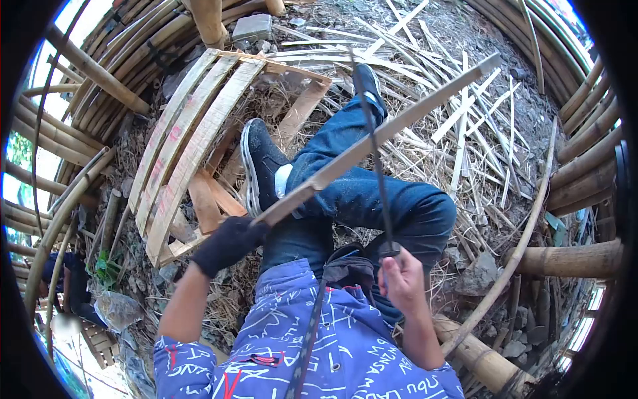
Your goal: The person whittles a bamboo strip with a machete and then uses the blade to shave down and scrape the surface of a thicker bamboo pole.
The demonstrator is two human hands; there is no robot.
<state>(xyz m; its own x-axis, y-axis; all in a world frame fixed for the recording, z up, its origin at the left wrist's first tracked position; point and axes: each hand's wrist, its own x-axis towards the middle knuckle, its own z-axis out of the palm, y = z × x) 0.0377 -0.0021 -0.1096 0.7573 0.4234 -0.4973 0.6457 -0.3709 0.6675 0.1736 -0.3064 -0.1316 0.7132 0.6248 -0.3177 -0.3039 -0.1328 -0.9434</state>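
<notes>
My left hand [232, 245], in a black glove, is closed around the near end of a long bamboo strip [399, 126]. The strip slants up to the right across my legs. My bare right hand [403, 282] is wrapped around the handle of a long-bladed knife [380, 174]. Its thin dark blade is seen nearly edge-on, points away from me and crosses the strip in this view. My legs, in blue jeans [392, 199], are bent and crossed below both, with dark shoes [262, 156] on the feet.
A slatted wooden crate [199, 126] lies tilted at the left. Split bamboo strips [458, 126] and shavings litter the ground ahead and right. Bamboo poles [571, 259] surround the spot, with stones [478, 272] at the right. Part of another person [76, 286] shows at far left.
</notes>
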